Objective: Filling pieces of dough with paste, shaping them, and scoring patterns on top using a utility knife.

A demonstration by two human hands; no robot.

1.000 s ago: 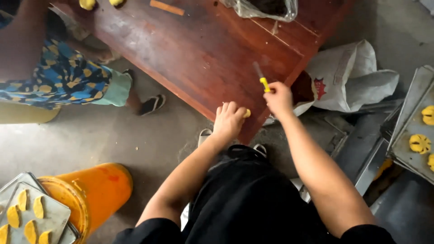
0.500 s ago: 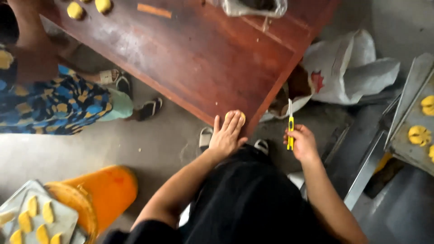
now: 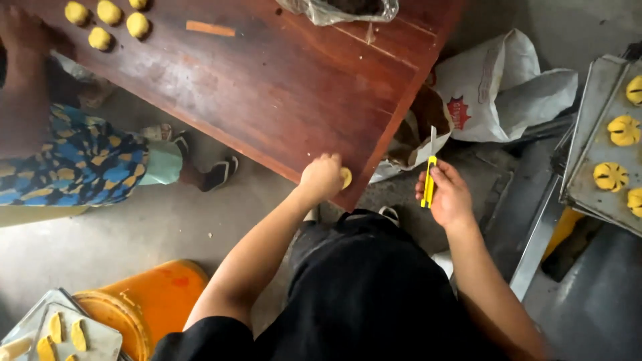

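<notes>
Left hand presses a yellow dough piece at the corner of the wooden table. Right hand grips a yellow utility knife, blade up, beside the table edge.

The bench is reddish-brown wood. On it sit yellow dough balls at upper left. The utility knife has a yellow body and a grey blade. At left, a garment carries a blue and yellow print, perhaps floral. The bucket at lower left is orange.
</notes>
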